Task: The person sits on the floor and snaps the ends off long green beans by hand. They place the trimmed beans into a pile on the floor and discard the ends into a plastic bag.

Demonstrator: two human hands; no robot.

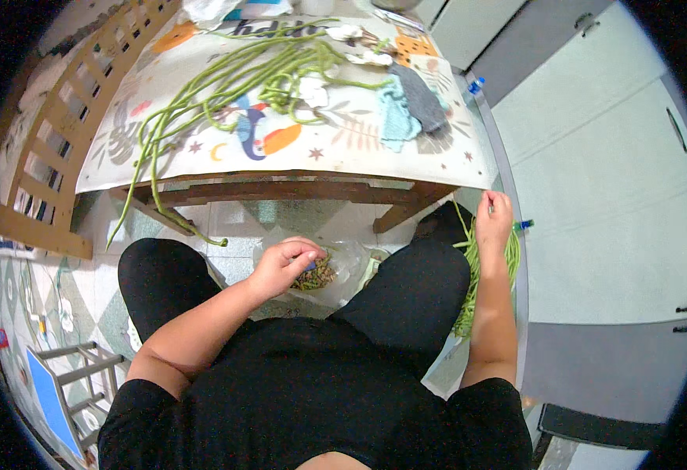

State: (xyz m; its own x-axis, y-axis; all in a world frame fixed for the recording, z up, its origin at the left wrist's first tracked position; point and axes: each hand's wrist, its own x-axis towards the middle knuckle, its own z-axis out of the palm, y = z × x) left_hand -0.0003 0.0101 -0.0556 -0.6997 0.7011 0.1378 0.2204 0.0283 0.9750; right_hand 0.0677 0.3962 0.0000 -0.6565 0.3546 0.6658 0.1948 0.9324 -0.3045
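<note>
L hand (282, 266), curled, is over the bag (347, 265) of bits (317, 276); R hand (494, 216), fingertips together, is by the bean pile (514, 262). Can't tell if either holds anything. Bits may miss bag if L opens off-ctr; R may snag tangled beans.

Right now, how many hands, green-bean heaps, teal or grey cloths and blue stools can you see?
Hands: 2 (left hand, right hand)
Bean heaps: 2 (upper heap, lower heap)
Cloths: 2 (teal cloth, grey cloth)
Blue stool: 1
Total: 7
</note>
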